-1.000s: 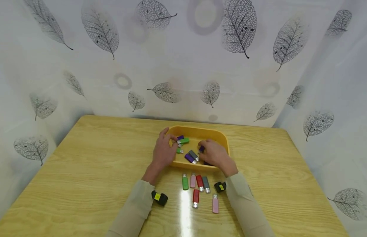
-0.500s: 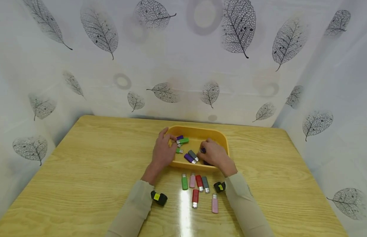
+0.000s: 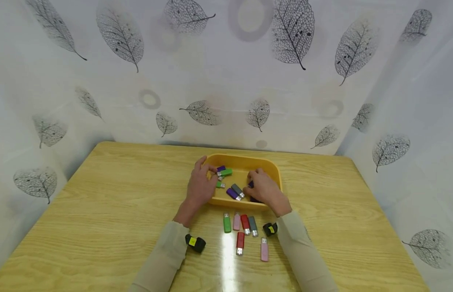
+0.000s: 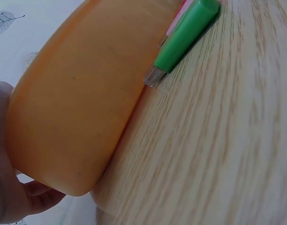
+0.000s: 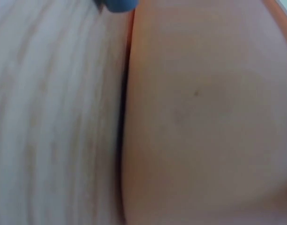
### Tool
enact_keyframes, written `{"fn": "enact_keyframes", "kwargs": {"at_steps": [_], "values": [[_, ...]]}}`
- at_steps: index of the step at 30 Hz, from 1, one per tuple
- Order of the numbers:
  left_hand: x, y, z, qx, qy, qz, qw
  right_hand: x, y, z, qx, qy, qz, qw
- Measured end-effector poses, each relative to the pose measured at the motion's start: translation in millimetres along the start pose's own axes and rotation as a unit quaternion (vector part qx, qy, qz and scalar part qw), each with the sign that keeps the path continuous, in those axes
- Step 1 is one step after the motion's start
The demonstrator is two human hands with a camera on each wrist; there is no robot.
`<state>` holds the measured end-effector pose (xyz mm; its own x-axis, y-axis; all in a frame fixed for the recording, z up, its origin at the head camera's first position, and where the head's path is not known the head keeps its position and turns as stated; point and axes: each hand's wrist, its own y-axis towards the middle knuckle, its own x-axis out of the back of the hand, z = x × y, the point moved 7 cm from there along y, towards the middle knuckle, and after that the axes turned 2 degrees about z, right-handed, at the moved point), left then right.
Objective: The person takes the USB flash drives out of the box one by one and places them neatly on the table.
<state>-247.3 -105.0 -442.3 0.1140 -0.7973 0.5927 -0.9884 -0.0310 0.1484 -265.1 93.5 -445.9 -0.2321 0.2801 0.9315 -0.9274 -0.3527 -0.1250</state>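
A yellow plastic bin (image 3: 244, 158) stands toward the back of the table in the head view. At its left end my left hand (image 3: 201, 185) grips the wall, the fingertips over the rim; the left wrist view shows fingers around that end. My right hand (image 3: 266, 190) reaches inside at the right, fingers curled around a dark purple USB stick (image 3: 251, 184), mostly hidden. Another dark stick (image 3: 254, 200) lies under the palm. Also in the bin are a grey USB stick (image 3: 237, 190), a purple one (image 3: 233, 194) and a green one (image 3: 225, 172).
In front of the bin lie several USB sticks: green (image 3: 227, 223), pink (image 3: 236, 222), red (image 3: 245, 224), grey (image 3: 253, 226), another red (image 3: 240, 242) and another pink (image 3: 264, 250). Black wrist devices (image 3: 195, 243) show beside both sleeves. Behind the wooden table (image 3: 120, 194) hangs a leaf-print curtain (image 3: 226, 73).
My right fingers have drawn together around the purple stick and shifted slightly. The left hand stays on the bin's end. The sticks on the table lie as before.
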Motion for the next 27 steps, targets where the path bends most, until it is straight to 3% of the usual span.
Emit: {"fn": "enact_keyframes", "kwargs": {"at_steps": [5,27], "values": [[0.9,0.6,-1.2,-0.003,-0.002,-0.004,1.0000,1.5,0.3,-3.0,-0.018,0.009,0.001,1.000],[-0.8,1.2,1.3,0.005,-0.006,0.002,1.0000,4.9,-0.6,0.1,-0.012,-0.003,-0.002,1.000]]}}
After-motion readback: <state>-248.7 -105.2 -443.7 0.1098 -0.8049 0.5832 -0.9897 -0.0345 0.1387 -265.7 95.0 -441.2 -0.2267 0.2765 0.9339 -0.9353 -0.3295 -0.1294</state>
